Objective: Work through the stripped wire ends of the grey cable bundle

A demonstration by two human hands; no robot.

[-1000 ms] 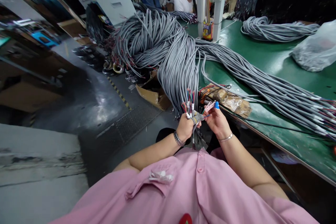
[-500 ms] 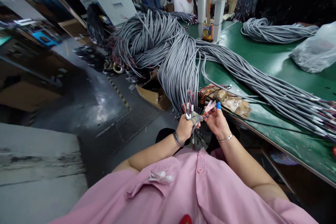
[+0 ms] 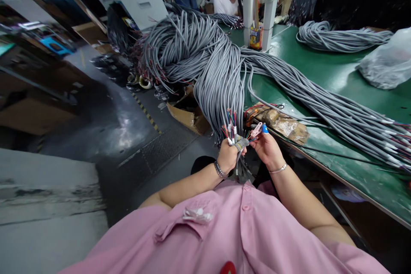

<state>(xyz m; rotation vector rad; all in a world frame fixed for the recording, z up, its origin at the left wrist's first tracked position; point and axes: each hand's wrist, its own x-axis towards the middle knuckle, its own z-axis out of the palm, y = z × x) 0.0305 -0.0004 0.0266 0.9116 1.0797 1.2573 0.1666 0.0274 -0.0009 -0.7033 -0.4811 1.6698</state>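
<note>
My left hand is closed around a bunch of grey cables whose stripped ends show white bands and thin coloured wires. A grey covering with a yellow band is on or against its thumb; I cannot tell which. Just to the right, my right hand pinches a small pink piece with holes, its exact kind unclear. A blue cover sits on one of that hand's fingertips. Coloured wires from a cable end reach between the two hands, and the fingers partly hide them.
A large heap of grey cables drapes over the edge of the green table. Beside my right hand lies a tape-wrapped block. An open cardboard box is below. Behind the table is a person in white.
The pink piece and blue-covered fingertip have turned slightly, so the pink piece's holes show more clearly. My left hand keeps its hold on the cables.
</note>
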